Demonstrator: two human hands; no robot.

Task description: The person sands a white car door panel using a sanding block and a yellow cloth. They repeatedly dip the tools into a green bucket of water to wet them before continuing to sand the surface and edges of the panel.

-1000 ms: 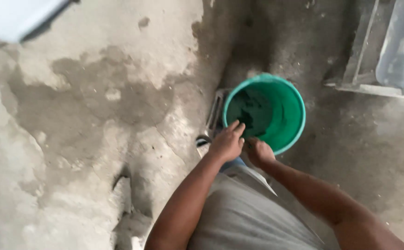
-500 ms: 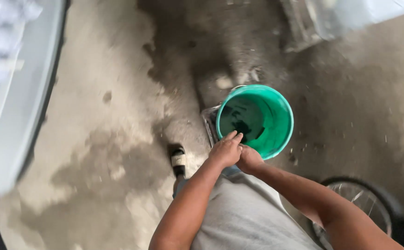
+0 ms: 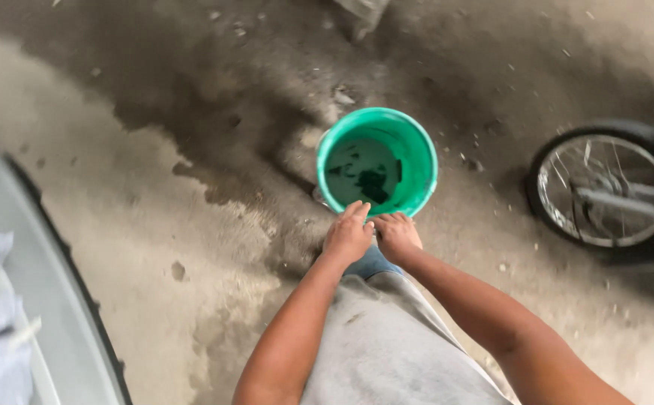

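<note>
Change: since half a second ago the spoked wheel has come fully into sight at the right, and the pale curved surface now lies at the lower left.
Left hand (image 3: 348, 236): fingers curled down at the bucket's near rim; whether they clasp anything cannot be told.
Right hand (image 3: 396, 234): just beside the left hand, touching it, fingers bent at the same rim; its hold cannot be told.
Green bucket (image 3: 420, 154): upright on the concrete floor (image 3: 154, 225), just ahead of both hands, dark patches inside.
Floor: wet and dark around and beyond the bucket, paler nearer the left.
Wheel (image 3: 604, 187): right edge, well apart from the bucket.
</note>
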